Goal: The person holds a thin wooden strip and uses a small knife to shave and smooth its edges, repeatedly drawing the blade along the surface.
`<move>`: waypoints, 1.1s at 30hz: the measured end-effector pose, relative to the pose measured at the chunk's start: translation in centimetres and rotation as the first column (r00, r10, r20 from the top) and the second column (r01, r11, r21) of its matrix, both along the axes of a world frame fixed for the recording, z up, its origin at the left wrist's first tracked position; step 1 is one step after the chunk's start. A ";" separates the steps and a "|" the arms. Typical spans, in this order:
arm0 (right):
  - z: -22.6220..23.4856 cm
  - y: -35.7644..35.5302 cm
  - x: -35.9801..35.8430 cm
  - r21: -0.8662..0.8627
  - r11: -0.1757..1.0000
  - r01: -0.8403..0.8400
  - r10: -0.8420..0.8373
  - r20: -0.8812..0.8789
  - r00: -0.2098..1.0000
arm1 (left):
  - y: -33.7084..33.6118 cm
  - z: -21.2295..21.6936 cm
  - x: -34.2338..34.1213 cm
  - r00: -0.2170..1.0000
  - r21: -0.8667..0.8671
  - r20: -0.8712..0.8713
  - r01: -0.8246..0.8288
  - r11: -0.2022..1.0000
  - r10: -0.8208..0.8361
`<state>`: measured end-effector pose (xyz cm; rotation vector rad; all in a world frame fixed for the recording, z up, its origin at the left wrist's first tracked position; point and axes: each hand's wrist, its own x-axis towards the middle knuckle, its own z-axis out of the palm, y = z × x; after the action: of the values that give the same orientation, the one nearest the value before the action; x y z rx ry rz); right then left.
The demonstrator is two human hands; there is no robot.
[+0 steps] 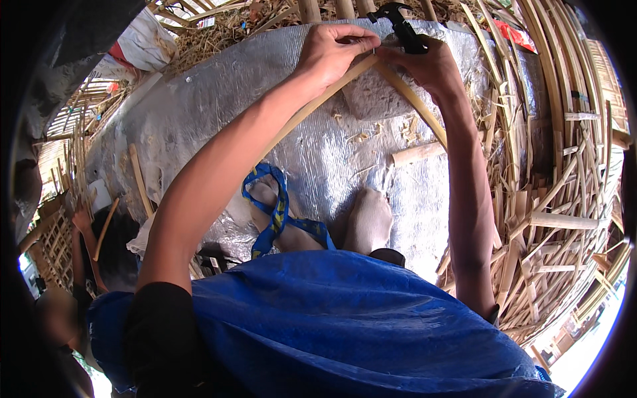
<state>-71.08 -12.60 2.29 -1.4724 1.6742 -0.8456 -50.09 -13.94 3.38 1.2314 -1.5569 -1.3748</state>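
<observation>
At the top middle, two pale bamboo strips (415,103) meet in a pointed corner above a grey stone block (377,98). My left hand (332,56) is closed in a pinch at that corner, on what looks like a thin nail (374,50). My right hand (431,65) is closed around a black claw hammer (402,30), its head tilted up to the left. The thumb and fingers of that hand also reach to the strips' corner. One strip runs down beneath my left forearm, where its lower end is hidden.
A silvery foil sheet (199,113) covers the floor. Split bamboo (557,219) is piled at the right. My feet (368,222), a blue patterned strap (275,215) and a blue apron (332,305) are below. Another person's hand (81,219) shows at the far left.
</observation>
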 end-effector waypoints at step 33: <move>0.6 0.3 0.4 0.070 0.997 0.041 -0.048 0.096 0.994 | 0.6 -0.1 -0.3 0.988 -0.443 0.151 0.060 0.894 0.009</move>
<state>-70.65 -12.26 2.85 -1.3312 1.6519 -0.8632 -50.43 -13.39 3.30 1.0433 -1.8693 -0.8771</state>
